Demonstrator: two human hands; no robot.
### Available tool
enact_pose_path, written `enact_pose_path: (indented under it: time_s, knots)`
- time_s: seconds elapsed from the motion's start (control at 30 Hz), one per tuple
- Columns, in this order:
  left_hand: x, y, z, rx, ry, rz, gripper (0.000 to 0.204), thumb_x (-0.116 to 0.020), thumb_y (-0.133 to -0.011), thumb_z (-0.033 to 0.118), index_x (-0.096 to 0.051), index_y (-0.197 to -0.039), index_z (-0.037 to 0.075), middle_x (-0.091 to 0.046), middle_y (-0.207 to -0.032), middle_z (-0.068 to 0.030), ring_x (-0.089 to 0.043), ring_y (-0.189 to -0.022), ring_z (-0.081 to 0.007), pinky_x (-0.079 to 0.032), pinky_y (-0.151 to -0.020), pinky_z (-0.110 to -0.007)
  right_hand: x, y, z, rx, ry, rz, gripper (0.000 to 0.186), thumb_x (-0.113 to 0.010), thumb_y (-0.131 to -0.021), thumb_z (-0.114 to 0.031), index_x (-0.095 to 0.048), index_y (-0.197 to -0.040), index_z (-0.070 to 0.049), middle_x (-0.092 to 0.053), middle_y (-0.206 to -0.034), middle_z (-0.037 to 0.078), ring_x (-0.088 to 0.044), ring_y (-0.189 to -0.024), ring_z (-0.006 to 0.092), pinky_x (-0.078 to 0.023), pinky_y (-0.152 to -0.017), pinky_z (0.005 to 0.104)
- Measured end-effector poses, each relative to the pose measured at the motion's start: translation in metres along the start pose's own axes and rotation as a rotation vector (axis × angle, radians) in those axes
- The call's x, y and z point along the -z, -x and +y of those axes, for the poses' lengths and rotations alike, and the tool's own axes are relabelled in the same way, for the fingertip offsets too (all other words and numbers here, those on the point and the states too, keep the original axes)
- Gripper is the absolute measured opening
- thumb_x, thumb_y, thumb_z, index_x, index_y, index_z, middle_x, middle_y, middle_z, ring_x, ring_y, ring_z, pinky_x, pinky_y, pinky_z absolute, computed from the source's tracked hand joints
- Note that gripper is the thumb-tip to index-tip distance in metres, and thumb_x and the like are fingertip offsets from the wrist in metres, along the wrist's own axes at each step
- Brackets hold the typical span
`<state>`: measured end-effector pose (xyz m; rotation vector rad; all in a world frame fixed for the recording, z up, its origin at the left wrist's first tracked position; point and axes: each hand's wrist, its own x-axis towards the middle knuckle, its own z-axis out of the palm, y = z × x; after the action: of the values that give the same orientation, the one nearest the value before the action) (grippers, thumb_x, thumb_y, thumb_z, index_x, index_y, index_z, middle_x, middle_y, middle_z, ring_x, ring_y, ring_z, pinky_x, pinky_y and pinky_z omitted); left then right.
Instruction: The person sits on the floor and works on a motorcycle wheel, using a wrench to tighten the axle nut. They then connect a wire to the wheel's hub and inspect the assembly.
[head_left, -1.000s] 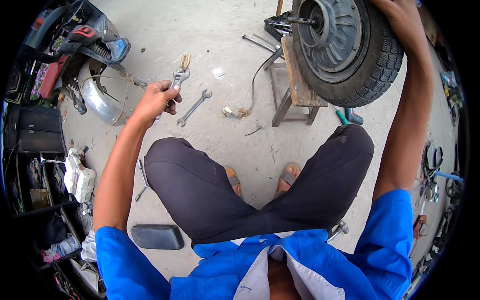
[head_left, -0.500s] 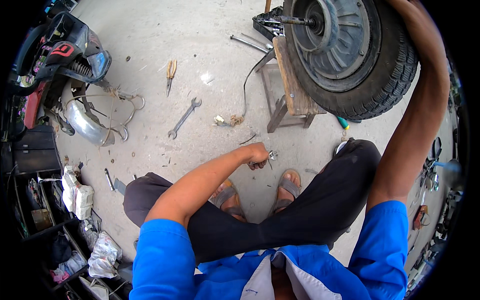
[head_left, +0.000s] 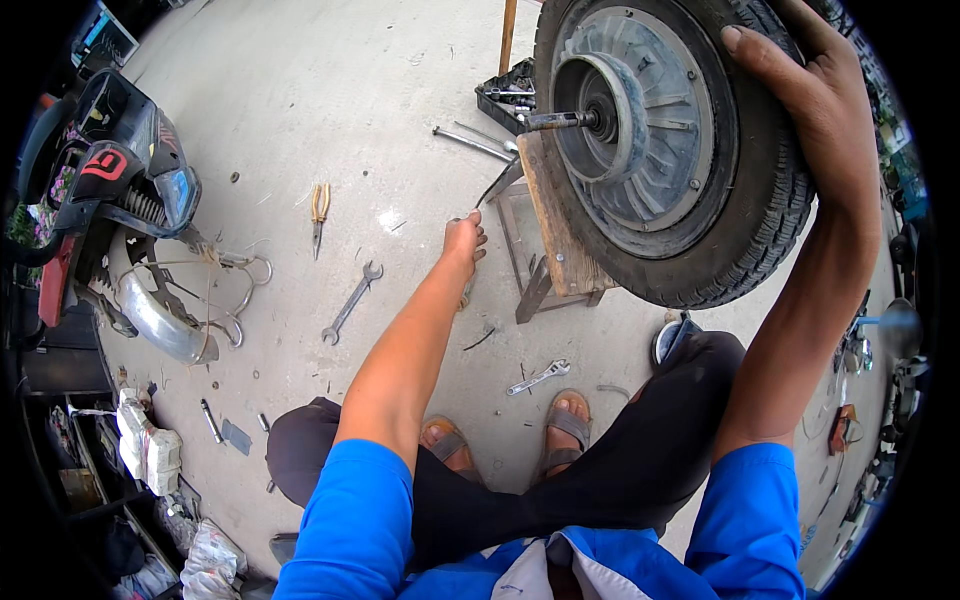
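Observation:
A hub-motor wheel (head_left: 650,160) with a thick black tyre leans on a small wooden stool (head_left: 555,215). My right hand (head_left: 825,100) grips the tyre's outer edge, its thumb on the sidewall and the other fingers partly hidden behind. My left hand (head_left: 464,242) is closed around a black cable (head_left: 495,186) that comes down from beside the wheel's axle. The cable's lower end is mostly hidden by my hand and forearm. On the floor in front of my feet lies an adjustable wrench (head_left: 538,377).
Yellow-handled pliers (head_left: 319,218) and an open-ended spanner (head_left: 352,302) lie on the concrete at left. Metal bars (head_left: 475,143) and a black tool tray (head_left: 508,95) are behind the stool. A partly dismantled scooter (head_left: 140,220) stands far left, above a compartmented shelf with bags (head_left: 212,555).
My left hand has left the adjustable wrench on the floor and moved forward to the cable. My right hand stays on the tyre, its thumb and back now in view.

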<state>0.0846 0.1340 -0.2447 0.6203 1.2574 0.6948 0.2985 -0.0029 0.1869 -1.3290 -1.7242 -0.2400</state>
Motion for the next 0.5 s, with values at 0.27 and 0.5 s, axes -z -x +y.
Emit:
enact_pose_path:
  time_s: [0.27, 0.5]
  knots:
    - [-0.001, -0.04, 0.07, -0.124, 0.374, -0.012, 0.074, -0.049, -0.1, 0.04, -0.014, -0.161, 0.015, -0.005, -0.169, -0.0088, -0.01, -0.155, -0.0283, -0.017, -0.121, -0.06, -0.002, 0.0, 0.003, 0.034, 0.029, 0.017, 0.056, -0.072, -0.075, -0.015, -0.062, -0.125, 0.01, -0.069, -0.113, 0.019, -0.066, -0.105, 0.025, -0.048, -0.096, 0.0323]
    - [-0.034, -0.021, 0.201, -0.486, 0.249, -0.176, 0.075, -0.051, -0.099, 0.04, -0.018, -0.159, 0.009, -0.019, -0.166, -0.0084, -0.018, -0.153, -0.0296, -0.019, -0.12, -0.059, -0.003, 0.003, 0.001, 0.042, 0.037, 0.029, 0.056, -0.071, -0.075, -0.017, -0.062, -0.125, 0.009, -0.068, -0.114, 0.02, -0.065, -0.106, 0.0261, -0.048, -0.097, 0.0329]
